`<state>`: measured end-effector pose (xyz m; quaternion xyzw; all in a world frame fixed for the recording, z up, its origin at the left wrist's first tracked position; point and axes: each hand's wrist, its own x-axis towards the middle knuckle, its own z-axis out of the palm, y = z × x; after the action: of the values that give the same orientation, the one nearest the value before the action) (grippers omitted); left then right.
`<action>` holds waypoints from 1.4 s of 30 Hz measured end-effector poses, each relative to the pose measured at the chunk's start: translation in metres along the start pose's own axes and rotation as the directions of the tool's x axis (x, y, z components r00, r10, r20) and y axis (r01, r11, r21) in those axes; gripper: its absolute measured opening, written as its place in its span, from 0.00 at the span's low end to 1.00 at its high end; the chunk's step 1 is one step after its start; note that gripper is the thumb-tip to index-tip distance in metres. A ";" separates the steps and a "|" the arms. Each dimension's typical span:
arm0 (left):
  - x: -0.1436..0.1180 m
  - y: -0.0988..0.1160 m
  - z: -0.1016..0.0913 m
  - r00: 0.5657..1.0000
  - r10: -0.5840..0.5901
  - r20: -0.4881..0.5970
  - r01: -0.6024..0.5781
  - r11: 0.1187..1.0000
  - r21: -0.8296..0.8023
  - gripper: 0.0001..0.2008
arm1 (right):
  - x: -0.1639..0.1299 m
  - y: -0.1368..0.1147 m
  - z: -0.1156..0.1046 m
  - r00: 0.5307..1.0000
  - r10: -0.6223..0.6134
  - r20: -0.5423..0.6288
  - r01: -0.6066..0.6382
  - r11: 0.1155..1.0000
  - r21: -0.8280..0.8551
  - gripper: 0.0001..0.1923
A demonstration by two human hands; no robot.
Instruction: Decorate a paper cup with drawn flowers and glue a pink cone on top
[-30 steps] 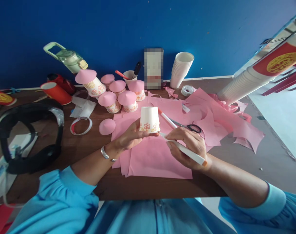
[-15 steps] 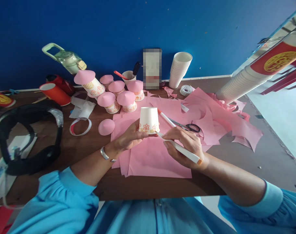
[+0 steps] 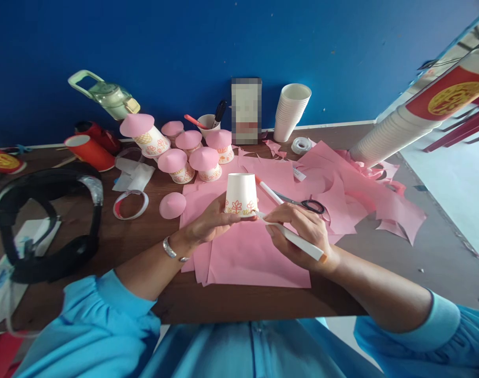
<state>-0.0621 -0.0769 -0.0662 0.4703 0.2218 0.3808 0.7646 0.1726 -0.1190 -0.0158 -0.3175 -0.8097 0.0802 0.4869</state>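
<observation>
The white paper cup (image 3: 241,193) stands upside down, rim at the bottom, held just above the pink paper sheets (image 3: 255,252) near the front edge of the table (image 3: 145,236); turned that way, its lower band of little red and orange flowers faces the person and lies within reach of a pen tip. The left hand (image 3: 211,223) cradles it from below and behind, fingers curled loosely round the rim, closed enough to steady it; the right hand (image 3: 302,231) is pinched on a white marker (image 3: 292,239) in a writing grip, its tip touching the cup's lower right edge, its orange end pointing back toward the wrist.

Just behind the right hand lie a second orange-tipped marker (image 3: 270,191) and black-handled scissors (image 3: 308,205) on the paper; a loose pink paper cone (image 3: 172,205) sits to the left of the sheets. Toward the back edge stand finished cups with pink caps (image 3: 192,152), a stack of plain white cups (image 3: 290,113) and a tape roll (image 3: 301,145) by the blue wall.
</observation>
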 end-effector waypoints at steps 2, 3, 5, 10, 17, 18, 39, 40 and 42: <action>0.000 0.000 0.000 1.000 -0.001 -0.002 0.001 1.000 -0.004 0.17 | 0.000 0.000 0.000 1.000 0.006 -0.001 -0.006 1.000 0.006 0.09; 0.000 0.000 0.001 1.000 -0.003 -0.007 0.003 1.000 -0.005 0.17 | 0.000 0.000 0.001 1.000 0.007 -0.004 -0.007 1.000 0.013 0.10; 0.000 0.001 0.002 1.000 -0.008 -0.014 0.008 1.000 -0.007 0.18 | 0.000 0.000 0.001 1.000 0.010 -0.014 -0.009 1.000 0.027 0.10; 0.002 0.008 0.007 1.000 -0.022 0.012 0.022 1.000 -0.017 0.17 | -0.002 -0.001 0.001 1.000 0.014 -0.007 -0.014 0.999 0.048 0.10; 0.002 0.012 0.011 1.000 0.001 -0.023 -0.001 1.000 0.009 0.17 | -0.003 -0.003 -0.002 1.000 -0.005 0.016 0.004 0.997 0.082 0.09; 0.002 0.012 0.011 1.000 0.003 -0.024 -0.002 1.000 0.016 0.17 | -0.003 -0.004 -0.002 1.000 -0.012 0.021 0.010 0.996 0.085 0.10; 0.003 0.019 0.018 0.998 -0.047 -0.049 0.053 0.991 0.121 0.31 | -0.001 -0.009 -0.002 0.999 -0.049 0.012 0.047 0.993 0.107 0.10; 0.003 0.019 0.019 0.997 -0.048 -0.055 0.054 0.991 0.120 0.31 | 0.000 -0.009 -0.002 0.998 -0.055 0.013 0.053 0.993 0.108 0.10; 0.003 0.021 0.021 0.997 -0.042 -0.064 0.049 0.992 0.119 0.32 | 0.000 -0.009 -0.002 0.998 -0.063 0.017 0.061 0.992 0.114 0.10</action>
<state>-0.0536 -0.0804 -0.0380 0.4987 0.2785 0.3633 0.7360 0.1707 -0.1265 -0.0107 -0.2633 -0.8184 0.1142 0.4979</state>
